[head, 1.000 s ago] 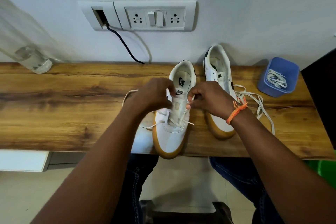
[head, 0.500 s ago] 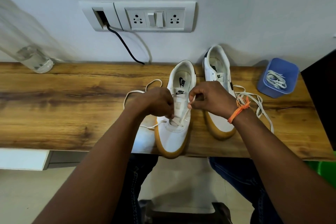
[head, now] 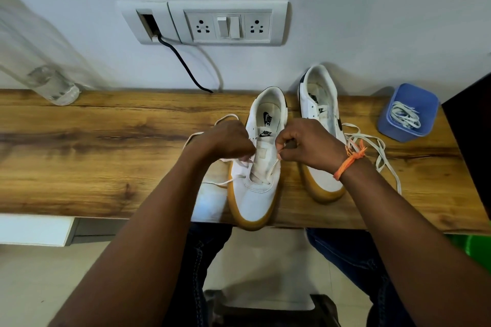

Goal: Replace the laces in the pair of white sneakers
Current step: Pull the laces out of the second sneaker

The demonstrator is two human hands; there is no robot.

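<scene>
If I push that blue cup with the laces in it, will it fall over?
The blue cup would probably slide or tip easily: it looks like thin plastic and holds only loose laces, so it is likely light. It stands near the wooden shelf's right end, so a hard push might send it off.

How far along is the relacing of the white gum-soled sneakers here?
Early. Nothing is finished. In hand: the near white gum-soled sneaker has lace through only its lowest eyelets, with the left hand and right hand pinching the flat white lace. Left: its upper eyelets and the far sneaker, a loose lace beside it.
</scene>
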